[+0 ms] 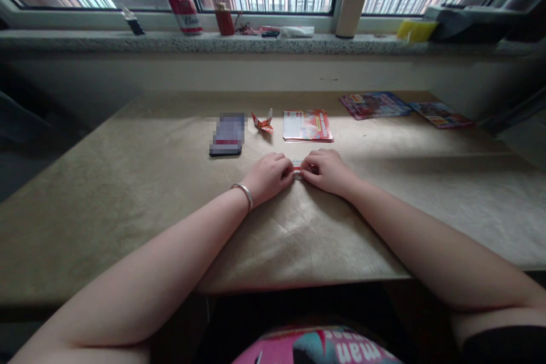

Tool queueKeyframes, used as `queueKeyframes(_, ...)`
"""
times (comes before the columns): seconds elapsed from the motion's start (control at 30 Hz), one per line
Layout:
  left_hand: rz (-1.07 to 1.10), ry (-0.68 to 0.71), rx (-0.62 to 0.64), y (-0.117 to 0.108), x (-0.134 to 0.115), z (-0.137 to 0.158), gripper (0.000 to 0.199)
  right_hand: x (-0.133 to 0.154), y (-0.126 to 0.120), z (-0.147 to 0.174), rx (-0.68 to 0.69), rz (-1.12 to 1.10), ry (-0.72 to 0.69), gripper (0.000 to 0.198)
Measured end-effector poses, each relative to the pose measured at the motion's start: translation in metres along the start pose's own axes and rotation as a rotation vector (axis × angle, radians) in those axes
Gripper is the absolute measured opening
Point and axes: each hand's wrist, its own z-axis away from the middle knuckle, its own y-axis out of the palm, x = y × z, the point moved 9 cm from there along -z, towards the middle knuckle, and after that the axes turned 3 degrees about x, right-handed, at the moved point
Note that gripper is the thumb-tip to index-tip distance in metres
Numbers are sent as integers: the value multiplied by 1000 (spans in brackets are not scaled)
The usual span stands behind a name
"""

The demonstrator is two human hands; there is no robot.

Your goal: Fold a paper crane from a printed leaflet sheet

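My left hand point(272, 174) and my right hand point(325, 170) meet over the table in front of me, fingers pinched. Between them is a small piece of folded paper point(297, 167), white with a red stripe, mostly hidden by the fingers. Each hand grips one side of it, low on the tabletop. Just beyond the hands lies a stack of printed paper squares point(307, 125) in red, orange and white. To its left stands a folded paper crane point(263, 123) in red and white. A silver bangle circles my left wrist.
A phone point(228, 134) lies left of the crane on the beige tabletop point(128, 199). Colourful printed booklets point(377, 105) rest at the back right. On the windowsill point(277, 44) stand a red can point(185, 12), a small red container point(224, 20) and a yellow object point(416, 30).
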Motion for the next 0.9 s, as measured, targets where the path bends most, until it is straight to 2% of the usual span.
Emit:
queueKeyframes(0.17, 46, -87, 34, 5, 10, 1, 17, -12, 4, -4, 31, 22, 144, 22)
queueKeyframes(0.37, -14, -142, 79, 8, 12, -2, 23, -16, 5, -5, 39, 33, 220, 24)
queueKeyframes(0.6, -123, -186, 138, 10, 9, -3, 27, -13, 4, -4, 38, 133, 207, 27)
queueKeyframes(0.9, -159, -231, 128, 9, 12, -3, 32, -13, 8, -5, 53, 160, 224, 27)
